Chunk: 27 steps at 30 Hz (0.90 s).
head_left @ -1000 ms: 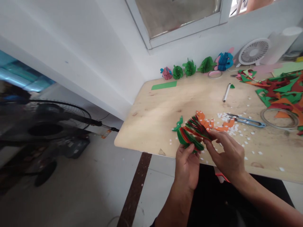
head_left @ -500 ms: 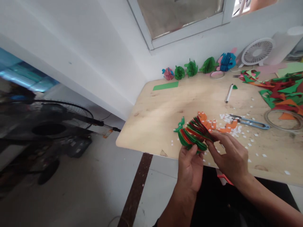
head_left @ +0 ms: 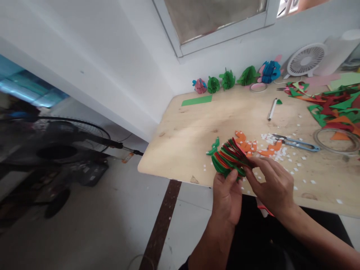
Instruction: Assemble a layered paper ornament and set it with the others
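Note:
A layered paper craft in green, red and orange is fanned out between my two hands above the table's front edge. My left hand grips its lower part, thumb on top. The fingers of my right hand pinch its right end. Just beyond it lie a green paper cutout with small white squares on it and orange paper cutouts. Blue-handled thread snips rest to the right, among scattered white paper bits.
Several folded paper figures stand along the wall beside a small white fan. A pen, a tape roll and a heap of paper scraps lie to the right. A green strip lies at the back left.
The paper layers on the right are spread a little wider, and my left thumb has shifted slightly. Both hands keep their hold; the view has tilted slightly.

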Motion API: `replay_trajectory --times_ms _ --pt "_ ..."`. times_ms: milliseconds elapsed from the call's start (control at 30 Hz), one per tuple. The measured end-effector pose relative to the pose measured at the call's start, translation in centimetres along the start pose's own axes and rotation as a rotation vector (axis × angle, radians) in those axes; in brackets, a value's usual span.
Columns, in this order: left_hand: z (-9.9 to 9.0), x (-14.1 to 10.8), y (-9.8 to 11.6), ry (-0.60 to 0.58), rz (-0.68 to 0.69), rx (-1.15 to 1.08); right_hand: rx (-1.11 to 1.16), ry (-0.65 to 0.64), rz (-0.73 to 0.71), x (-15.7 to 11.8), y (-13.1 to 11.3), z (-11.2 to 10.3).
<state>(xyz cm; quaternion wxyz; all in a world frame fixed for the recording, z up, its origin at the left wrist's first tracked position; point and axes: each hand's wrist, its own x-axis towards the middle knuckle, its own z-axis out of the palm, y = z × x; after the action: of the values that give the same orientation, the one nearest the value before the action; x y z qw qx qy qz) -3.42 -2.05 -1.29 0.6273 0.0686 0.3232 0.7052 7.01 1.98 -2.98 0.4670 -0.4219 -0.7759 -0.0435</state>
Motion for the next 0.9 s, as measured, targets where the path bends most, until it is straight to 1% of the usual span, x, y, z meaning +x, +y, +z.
replay_trajectory --times_ms 267,500,900 --pt "0.14 -0.01 -0.23 0.018 0.019 0.022 -0.023 -0.02 0.004 -0.25 -0.05 -0.14" --pt "0.24 0.01 -0.37 0.031 0.006 0.008 -0.035 -0.04 0.003 -0.28 -0.16 -0.24" --pt "0.35 0.01 -0.45 0.025 0.011 0.009 -0.04 -0.044 -0.008 -0.18 -0.15 -0.18"
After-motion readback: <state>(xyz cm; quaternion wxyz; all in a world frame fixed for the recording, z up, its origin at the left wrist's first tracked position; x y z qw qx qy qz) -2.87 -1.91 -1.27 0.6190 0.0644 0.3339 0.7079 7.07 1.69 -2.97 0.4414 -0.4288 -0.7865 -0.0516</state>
